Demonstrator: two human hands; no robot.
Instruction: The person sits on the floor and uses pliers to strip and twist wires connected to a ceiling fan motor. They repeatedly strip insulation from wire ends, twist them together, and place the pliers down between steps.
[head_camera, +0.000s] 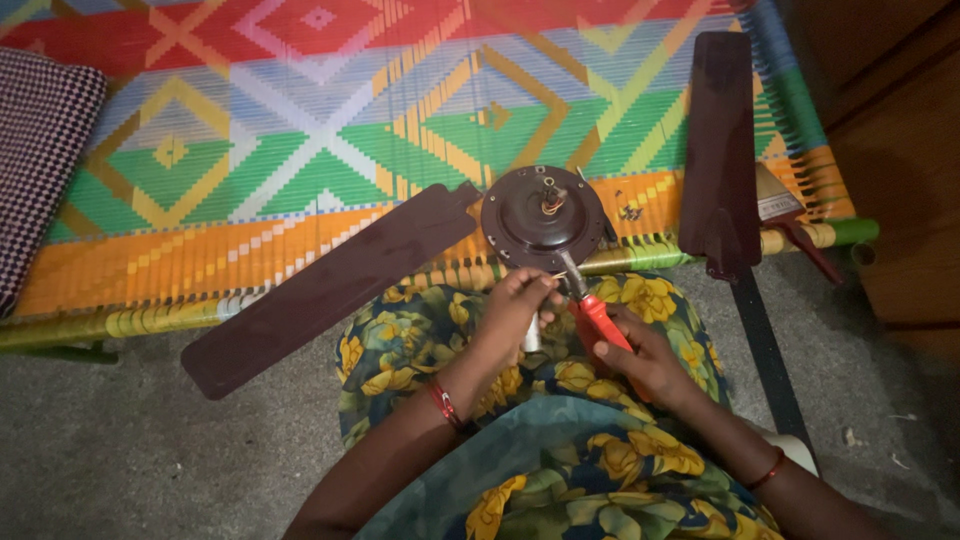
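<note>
A dark brown ceiling fan motor (545, 215) rests at the near edge of a woven cot, with one long blade (325, 285) still joined to it on the left. My right hand (645, 360) grips red-handled pliers (595, 310), whose jaws point up toward the motor's rim. My left hand (515, 305) pinches a small part, perhaps a wire end, right at the plier jaws. A whitish piece (532, 335) shows under my left hand. My lap in floral cloth lies below both hands.
A loose fan blade (720, 150) lies upright on the colourful woven cot (300, 130) at right, with small screws (630, 210) beside the motor. A checked cushion (40, 150) sits far left. Another blade (765, 350) and a scraper-like tool (790, 215) lie right. Grey floor surrounds me.
</note>
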